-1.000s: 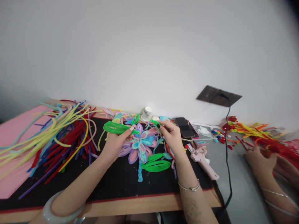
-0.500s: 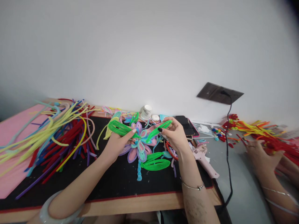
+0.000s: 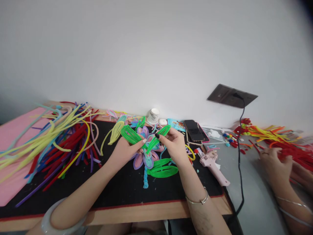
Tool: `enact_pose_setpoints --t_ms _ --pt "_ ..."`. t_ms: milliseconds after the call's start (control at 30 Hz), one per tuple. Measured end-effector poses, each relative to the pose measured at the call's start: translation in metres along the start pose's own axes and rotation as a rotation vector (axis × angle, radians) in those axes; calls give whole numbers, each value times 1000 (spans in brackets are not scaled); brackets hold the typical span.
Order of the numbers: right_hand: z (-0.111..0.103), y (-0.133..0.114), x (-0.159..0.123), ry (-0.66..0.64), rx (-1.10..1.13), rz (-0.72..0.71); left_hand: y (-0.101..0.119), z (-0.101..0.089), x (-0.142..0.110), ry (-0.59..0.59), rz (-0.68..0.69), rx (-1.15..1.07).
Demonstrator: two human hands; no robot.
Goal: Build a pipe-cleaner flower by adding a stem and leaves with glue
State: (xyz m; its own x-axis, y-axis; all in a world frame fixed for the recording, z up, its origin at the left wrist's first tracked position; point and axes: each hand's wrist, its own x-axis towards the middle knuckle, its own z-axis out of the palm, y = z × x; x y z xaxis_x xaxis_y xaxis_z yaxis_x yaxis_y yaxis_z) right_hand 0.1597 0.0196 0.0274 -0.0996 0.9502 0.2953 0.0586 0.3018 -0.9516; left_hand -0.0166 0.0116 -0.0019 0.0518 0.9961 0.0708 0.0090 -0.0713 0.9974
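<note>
My left hand pinches a green pipe-cleaner leaf made of looped strands. Between the fingers of my right hand is a second green pipe-cleaner leaf; the two leaves meet at their lower ends. Just under them lies a purple, pink and blue pipe-cleaner flower, partly covered by the leaves and hands. Its twisted blue stem points toward me. More green leaves rest on the mat to the right of the stem.
Loose pipe cleaners pile up at left. A paper cup, phone and pink glue gun stand behind and right. A black cord hangs from the wall socket. At far right, another person's hands work among red pipe cleaners.
My right hand has moved left, bringing its leaf close against the left hand's leaf. My left hand has shifted slightly right. The blue packet and yellow loop behind now show more.
</note>
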Motion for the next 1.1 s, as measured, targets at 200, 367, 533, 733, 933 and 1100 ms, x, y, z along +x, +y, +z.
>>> enact_pose_setpoints --t_ms 200,367,533,733,933,1100 --pt "1 -4 -2 -12 10 -15 -4 -2 1 2 3 22" --pt "1 -3 -2 -8 -59 -57 -6 -3 1 -7 12 57" --pt "-1 2 -3 -3 -92 -77 -6 -2 1 -52 -3 53" --pt "-2 4 -3 0 -148 -94 -3 -1 -1 -63 -31 66" --pt "-2 6 -3 -9 -198 -134 -6 -2 -1 -80 -39 80" --pt "-3 7 -3 -16 -248 -157 -3 -2 -2 -120 -43 71"
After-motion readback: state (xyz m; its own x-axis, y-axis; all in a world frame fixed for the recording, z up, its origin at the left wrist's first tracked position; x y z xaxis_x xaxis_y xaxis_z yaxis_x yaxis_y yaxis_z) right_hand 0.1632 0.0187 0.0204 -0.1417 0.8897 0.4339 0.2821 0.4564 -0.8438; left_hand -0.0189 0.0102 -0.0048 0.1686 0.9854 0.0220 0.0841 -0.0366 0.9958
